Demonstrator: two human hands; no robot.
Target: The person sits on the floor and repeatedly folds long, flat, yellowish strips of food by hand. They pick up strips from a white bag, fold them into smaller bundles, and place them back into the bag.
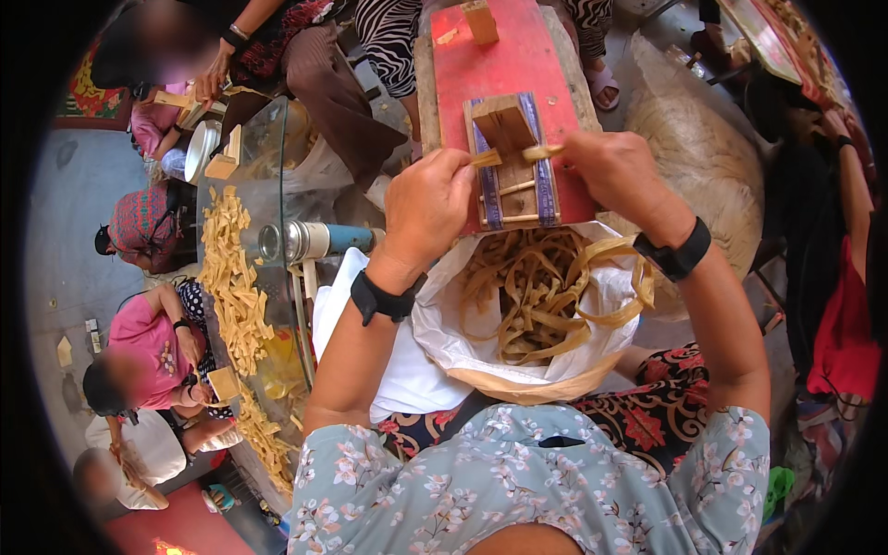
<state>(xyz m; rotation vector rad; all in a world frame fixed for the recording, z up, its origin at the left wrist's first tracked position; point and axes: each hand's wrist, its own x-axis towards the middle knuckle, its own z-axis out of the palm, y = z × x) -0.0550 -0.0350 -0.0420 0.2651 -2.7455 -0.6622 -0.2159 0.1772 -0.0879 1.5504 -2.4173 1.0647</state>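
Observation:
My left hand [427, 201] pinches a short end of a tan flat strip [488, 158] at the left of an upright wooden block [505, 125]. On the block's other side, my right hand [617, 170] grips a tan strip [543, 152]. Whether both ends belong to one strip cannot be seen. The block stands on a small wooden jig [517, 179] edged with purple printed tape, with thin sticks [517, 187] across it. Below my hands, an open white sack [444, 340] holds a tangle of brownish strips [541, 305]. A loop of strip [635, 277] rises beside my right wrist.
The jig rests on a red board [499, 62] bearing another wooden block [480, 22]. Left, a glass table [267, 139] carries heaped short pieces [232, 284] and a glass jar [272, 241]. A co-worker in pink [152, 340] sits beyond. A large bag [694, 152] stands right.

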